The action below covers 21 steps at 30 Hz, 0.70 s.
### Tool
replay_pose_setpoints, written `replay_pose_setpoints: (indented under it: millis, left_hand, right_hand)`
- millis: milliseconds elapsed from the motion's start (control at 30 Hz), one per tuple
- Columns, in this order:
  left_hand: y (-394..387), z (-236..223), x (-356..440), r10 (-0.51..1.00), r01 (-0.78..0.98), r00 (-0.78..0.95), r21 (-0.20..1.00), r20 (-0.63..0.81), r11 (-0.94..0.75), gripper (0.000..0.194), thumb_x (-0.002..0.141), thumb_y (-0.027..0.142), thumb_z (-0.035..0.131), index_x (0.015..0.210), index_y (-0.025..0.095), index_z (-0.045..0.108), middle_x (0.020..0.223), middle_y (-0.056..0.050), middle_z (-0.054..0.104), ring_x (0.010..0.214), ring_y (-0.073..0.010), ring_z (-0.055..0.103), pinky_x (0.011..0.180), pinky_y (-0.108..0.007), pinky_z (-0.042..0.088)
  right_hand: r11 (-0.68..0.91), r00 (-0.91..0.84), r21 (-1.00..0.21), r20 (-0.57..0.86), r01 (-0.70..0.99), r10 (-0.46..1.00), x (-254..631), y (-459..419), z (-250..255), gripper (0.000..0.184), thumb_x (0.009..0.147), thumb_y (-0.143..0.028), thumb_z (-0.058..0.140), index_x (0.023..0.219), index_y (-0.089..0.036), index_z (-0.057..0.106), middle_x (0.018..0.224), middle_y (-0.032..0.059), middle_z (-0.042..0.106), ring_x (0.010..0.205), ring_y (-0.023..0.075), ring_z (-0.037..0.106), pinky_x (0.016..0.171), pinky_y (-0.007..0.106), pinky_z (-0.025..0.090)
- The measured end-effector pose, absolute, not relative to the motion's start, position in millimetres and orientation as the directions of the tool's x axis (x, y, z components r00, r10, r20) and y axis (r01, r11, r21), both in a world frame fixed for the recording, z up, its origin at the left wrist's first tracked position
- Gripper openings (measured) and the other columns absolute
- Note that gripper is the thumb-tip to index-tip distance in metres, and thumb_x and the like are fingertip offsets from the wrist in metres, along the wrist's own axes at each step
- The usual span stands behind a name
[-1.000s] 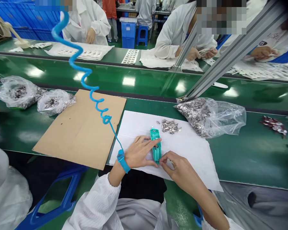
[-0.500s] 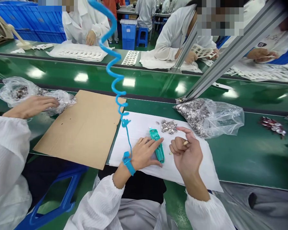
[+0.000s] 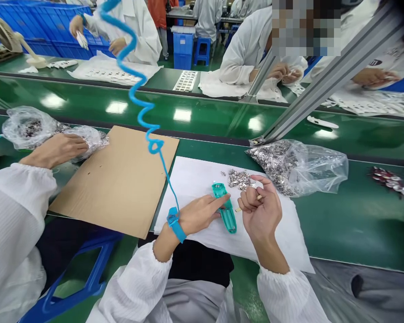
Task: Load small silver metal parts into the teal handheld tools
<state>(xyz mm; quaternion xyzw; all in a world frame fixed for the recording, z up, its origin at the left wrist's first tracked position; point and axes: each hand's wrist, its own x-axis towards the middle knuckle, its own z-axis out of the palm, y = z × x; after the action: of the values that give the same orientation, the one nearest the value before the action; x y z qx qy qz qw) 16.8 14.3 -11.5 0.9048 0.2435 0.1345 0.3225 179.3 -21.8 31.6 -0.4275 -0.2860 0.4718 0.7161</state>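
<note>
A long teal plastic holder (image 3: 226,208) lies on a white sheet (image 3: 202,179). My left hand (image 3: 202,213) rests on its left side, fingers wrapped against it, and a blue wrist strap (image 3: 175,224) with a coiled cord (image 3: 141,107) sits on that wrist. My right hand (image 3: 261,208) is raised just right of the holder, curled around a thin pale stick (image 3: 239,209), index finger lifted. A small pile of shiny metal parts (image 3: 238,178) lies on the sheet just beyond both hands.
A clear bag of metal parts (image 3: 296,166) lies at the right. A cardboard sheet (image 3: 121,179) covers the bench at left. A neighbour's hand (image 3: 59,148) touches two smaller bags (image 3: 30,128). Across the green conveyor (image 3: 188,112), other people handle part sheets. A slanted aluminium rail (image 3: 323,76) crosses overhead.
My right hand lifted off the holder's near end and rose beside it, holding the stick. A neighbour's hand reached to the bags at left. The coiled cord swung.
</note>
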Motion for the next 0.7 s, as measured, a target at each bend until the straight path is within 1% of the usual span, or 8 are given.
replay_pose_setpoints:
  millis: [67, 133, 200, 267, 333, 400, 500, 700]
  left_hand:
    - [13.9, -11.5, 20.2, 0.528, 0.366, 0.843, 0.607, 0.105, -0.705, 0.050, 0.096, 0.024, 0.055, 0.142, 0.021, 0.036, 0.118, -0.009, 0.064, 0.111, -0.0244, 0.060, 0.093, -0.039, 0.052]
    - [13.7, -14.2, 22.4, 0.522, 0.360, 0.842, 0.579, 0.137, -0.732, 0.043, 0.094, 0.033, 0.060, 0.133, 0.021, 0.046, 0.115, -0.007, 0.065, 0.107, -0.0246, 0.060, 0.090, -0.039, 0.052]
    - [13.4, -19.1, 22.9, 0.541, 0.349, 0.823, 0.597, 0.174, -0.723, 0.038, 0.091, 0.041, 0.062, 0.121, 0.019, 0.053, 0.111, -0.007, 0.064, 0.102, -0.0238, 0.059, 0.089, -0.038, 0.052]
    - [13.1, -25.1, 21.8, 0.574, 0.330, 0.790, 0.639, 0.217, -0.695, 0.038, 0.089, 0.043, 0.063, 0.115, 0.018, 0.055, 0.115, -0.008, 0.061, 0.103, -0.0232, 0.058, 0.092, -0.038, 0.052]
    - [13.0, -30.7, 20.3, 0.601, 0.314, 0.757, 0.664, 0.257, -0.679, 0.037, 0.089, 0.042, 0.063, 0.116, 0.018, 0.056, 0.121, -0.010, 0.056, 0.109, -0.0233, 0.056, 0.095, -0.039, 0.051]
    - [13.3, -34.4, 19.4, 0.602, 0.302, 0.745, 0.659, 0.288, -0.689, 0.032, 0.091, 0.040, 0.062, 0.115, 0.019, 0.059, 0.124, -0.010, 0.053, 0.112, -0.0234, 0.054, 0.098, -0.039, 0.051]
    - [14.1, -35.7, 19.9, 0.576, 0.305, 0.761, 0.619, 0.298, -0.723, 0.023, 0.094, 0.037, 0.058, 0.109, 0.020, 0.063, 0.121, -0.007, 0.055, 0.107, -0.0219, 0.054, 0.096, -0.038, 0.050]
    - [15.1, -33.4, 22.9, 0.542, 0.342, 0.795, 0.538, 0.272, -0.771, 0.021, 0.096, 0.032, 0.053, 0.109, 0.020, 0.066, 0.112, -0.006, 0.057, 0.096, -0.0200, 0.053, 0.089, -0.034, 0.049]
  right_hand:
    - [0.195, 0.396, -0.885, 0.014, -0.423, 0.918, 179.2, -22.7, 31.6, 0.014, 0.083, -0.023, 0.055, 0.095, -0.023, 0.061, 0.051, -0.0109, 0.019, 0.044, 0.0101, 0.008, 0.040, 0.020, 0.020]
    - [0.192, 0.397, -0.891, 0.015, -0.411, 0.918, 176.7, -23.0, 29.5, 0.014, 0.081, -0.024, 0.055, 0.094, -0.023, 0.061, 0.051, -0.0113, 0.020, 0.043, 0.0097, 0.008, 0.040, 0.020, 0.020]
    - [0.180, 0.399, -0.900, 0.008, -0.396, 0.917, 173.1, -23.1, 26.1, 0.014, 0.080, -0.025, 0.056, 0.093, -0.023, 0.060, 0.050, -0.0116, 0.020, 0.042, 0.0094, 0.009, 0.040, 0.019, 0.019]
    - [0.177, 0.399, -0.907, 0.011, -0.382, 0.917, 170.1, -23.2, 23.0, 0.013, 0.081, -0.025, 0.056, 0.093, -0.022, 0.061, 0.050, -0.0117, 0.020, 0.042, 0.0092, 0.010, 0.040, 0.019, 0.018]
    - [0.189, 0.397, -0.909, 0.028, -0.371, 0.917, 168.4, -23.5, 21.3, 0.013, 0.082, -0.024, 0.056, 0.094, -0.022, 0.062, 0.050, -0.0117, 0.020, 0.042, 0.0091, 0.011, 0.040, 0.019, 0.019]
    - [0.207, 0.404, -0.911, 0.049, -0.358, 0.914, 167.6, -23.6, 21.2, 0.013, 0.082, -0.024, 0.055, 0.093, -0.022, 0.062, 0.050, -0.0115, 0.020, 0.042, 0.0092, 0.011, 0.040, 0.019, 0.019]
    - [0.221, 0.411, -0.915, 0.068, -0.338, 0.909, 167.0, -22.6, 21.8, 0.013, 0.083, -0.023, 0.055, 0.093, -0.022, 0.062, 0.050, -0.0113, 0.021, 0.042, 0.0093, 0.012, 0.040, 0.019, 0.020]
    - [0.228, 0.402, -0.919, 0.085, -0.323, 0.912, 165.7, -21.3, 15.1, 0.013, 0.085, -0.021, 0.053, 0.094, -0.022, 0.062, 0.050, -0.0109, 0.022, 0.042, 0.0094, 0.012, 0.041, 0.019, 0.021]
